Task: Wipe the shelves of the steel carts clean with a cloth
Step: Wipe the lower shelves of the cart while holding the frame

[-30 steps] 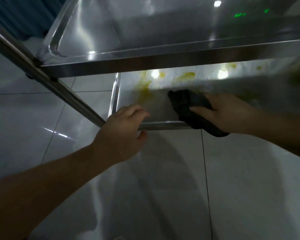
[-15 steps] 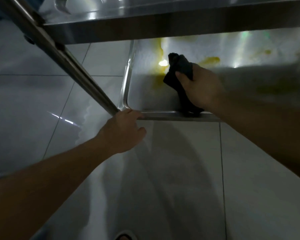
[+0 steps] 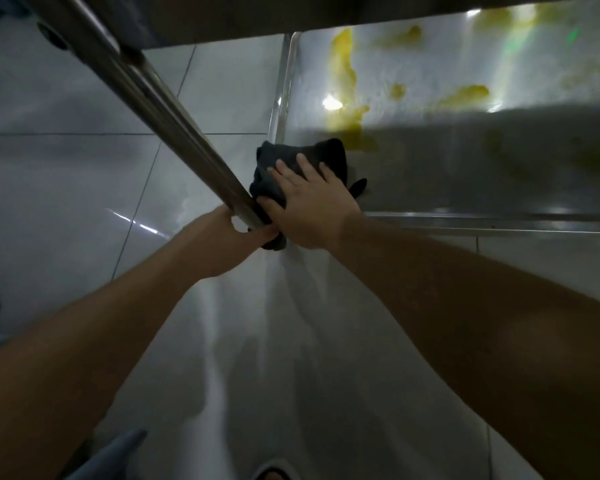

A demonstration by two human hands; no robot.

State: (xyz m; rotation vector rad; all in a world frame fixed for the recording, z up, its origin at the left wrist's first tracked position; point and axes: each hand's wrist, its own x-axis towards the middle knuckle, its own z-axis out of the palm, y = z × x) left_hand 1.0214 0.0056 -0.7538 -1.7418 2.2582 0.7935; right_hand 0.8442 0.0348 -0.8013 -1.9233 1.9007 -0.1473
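Observation:
The lower shelf (image 3: 465,174) of the steel cart lies ahead, smeared with yellow stains (image 3: 342,74) across its far half. A dark cloth (image 3: 291,161) sits bunched in the shelf's near left corner. My right hand (image 3: 312,206) presses flat on the cloth, fingers spread. My left hand (image 3: 236,237) grips the base of the cart's slanted steel post (image 3: 146,98) right at that corner, touching the right hand.
The upper shelf's underside (image 3: 257,19) hangs dark across the top. A glossy white tiled floor (image 3: 66,202) surrounds the cart. The shelf's raised front rim (image 3: 499,218) runs to the right. A foot (image 3: 274,474) shows at the bottom edge.
My right hand has drawn the cloth from the stained middle back into the near left corner. The left hand stays at the corner post. The view has come closer and lower.

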